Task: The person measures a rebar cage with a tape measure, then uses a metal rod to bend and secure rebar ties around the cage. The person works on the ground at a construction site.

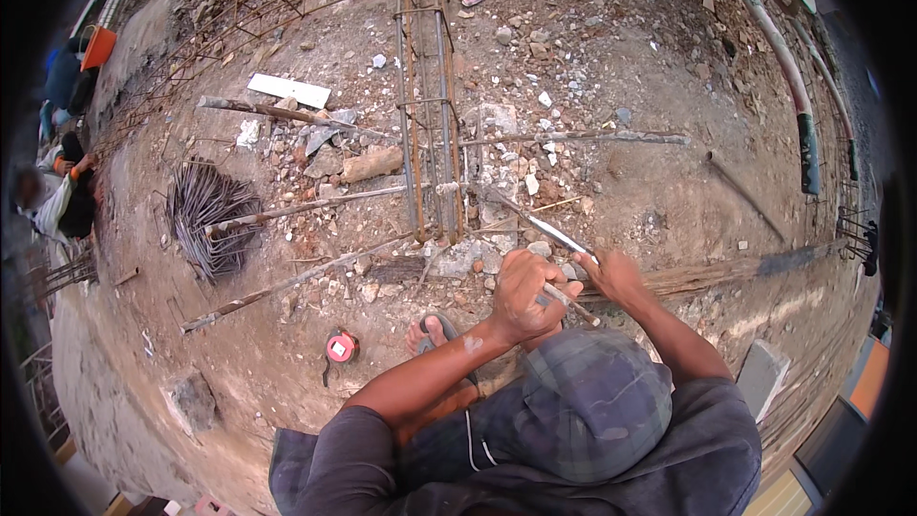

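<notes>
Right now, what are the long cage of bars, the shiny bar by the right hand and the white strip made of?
Cage of bars: probably steel, rough, with rusty brown patches.
Shiny bar: looks like metal, fairly smooth, because it gleams silvery.
White strip: flat and pale; maybe plastic, tile or painted wood. I can't tell.

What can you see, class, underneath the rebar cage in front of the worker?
Through gaps in the rebar cage, ground shows. Poles reach its left side; whether they continue beneath, I cannot tell. Whatever lies directly behind its metalwork is covered.
</notes>
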Motion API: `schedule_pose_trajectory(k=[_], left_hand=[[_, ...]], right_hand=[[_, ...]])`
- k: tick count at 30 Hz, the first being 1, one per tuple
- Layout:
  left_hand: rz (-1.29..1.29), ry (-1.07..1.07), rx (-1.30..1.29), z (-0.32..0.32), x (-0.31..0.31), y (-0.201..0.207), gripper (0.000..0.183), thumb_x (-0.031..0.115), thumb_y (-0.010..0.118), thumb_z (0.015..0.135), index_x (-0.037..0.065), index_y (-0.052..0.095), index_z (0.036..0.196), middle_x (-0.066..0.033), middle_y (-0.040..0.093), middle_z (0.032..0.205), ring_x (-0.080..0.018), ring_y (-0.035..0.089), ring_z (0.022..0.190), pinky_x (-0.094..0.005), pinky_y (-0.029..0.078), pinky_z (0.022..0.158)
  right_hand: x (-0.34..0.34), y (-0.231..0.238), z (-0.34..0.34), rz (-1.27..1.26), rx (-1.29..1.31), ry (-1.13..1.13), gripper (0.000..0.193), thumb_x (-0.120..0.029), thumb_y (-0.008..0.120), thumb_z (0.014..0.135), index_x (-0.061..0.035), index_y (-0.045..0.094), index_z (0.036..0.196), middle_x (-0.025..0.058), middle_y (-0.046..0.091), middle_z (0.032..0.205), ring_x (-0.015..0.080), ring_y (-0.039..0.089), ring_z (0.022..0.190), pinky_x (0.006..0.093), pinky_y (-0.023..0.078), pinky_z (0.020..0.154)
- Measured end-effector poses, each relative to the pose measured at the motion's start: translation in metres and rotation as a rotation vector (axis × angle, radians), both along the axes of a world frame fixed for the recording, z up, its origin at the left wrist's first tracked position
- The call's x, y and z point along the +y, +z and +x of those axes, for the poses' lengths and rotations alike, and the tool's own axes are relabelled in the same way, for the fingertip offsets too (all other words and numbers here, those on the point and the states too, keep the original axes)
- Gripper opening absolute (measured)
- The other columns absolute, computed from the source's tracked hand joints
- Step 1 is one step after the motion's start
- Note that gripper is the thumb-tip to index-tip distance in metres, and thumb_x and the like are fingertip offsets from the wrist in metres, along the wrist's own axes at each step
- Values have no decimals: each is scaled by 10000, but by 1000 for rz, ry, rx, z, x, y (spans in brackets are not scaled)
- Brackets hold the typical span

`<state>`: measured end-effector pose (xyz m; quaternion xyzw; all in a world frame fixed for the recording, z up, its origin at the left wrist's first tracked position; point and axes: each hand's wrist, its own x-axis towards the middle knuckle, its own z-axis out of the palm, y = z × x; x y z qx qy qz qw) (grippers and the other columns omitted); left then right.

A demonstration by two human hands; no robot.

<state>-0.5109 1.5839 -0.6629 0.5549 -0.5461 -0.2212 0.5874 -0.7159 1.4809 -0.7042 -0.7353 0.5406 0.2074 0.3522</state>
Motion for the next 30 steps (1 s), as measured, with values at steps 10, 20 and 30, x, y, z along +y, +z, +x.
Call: schedule_pose_trajectory(k=[10, 20, 30], left_hand=[[89, -46, 224, 12, -19, 26, 448, 258, 835, 887, 67, 537, 612, -41, 503, 525, -166, 474, 445, -329, 359, 452], [154, -234, 344, 34, -14, 31, 464, 227, 831, 908, 47, 527, 607, -59, 526, 540, -138, 532, 486, -297, 473, 511], [4, -159, 431, 20, -11, 12, 512, 243, 881, 843, 90, 470, 578, -48, 443, 501, -207, 441, 422, -357, 329, 429]], right_hand=[[47, 11, 3, 51, 64, 150, 597, -585, 505, 1017, -15, 682, 1041, 267, 711, 847, 476, 695, 838, 566, 537, 741], [-42, -69, -11, -130, -79, 459, 721, -729, 447, 980, -50, 688, 994, 214, 680, 690, 443, 688, 686, 541, 534, 607], [-51, -64, 9, -30, -24, 515, 704, -711, 461, 986, -45, 688, 1018, 249, 711, 784, 458, 711, 778, 537, 553, 679]])
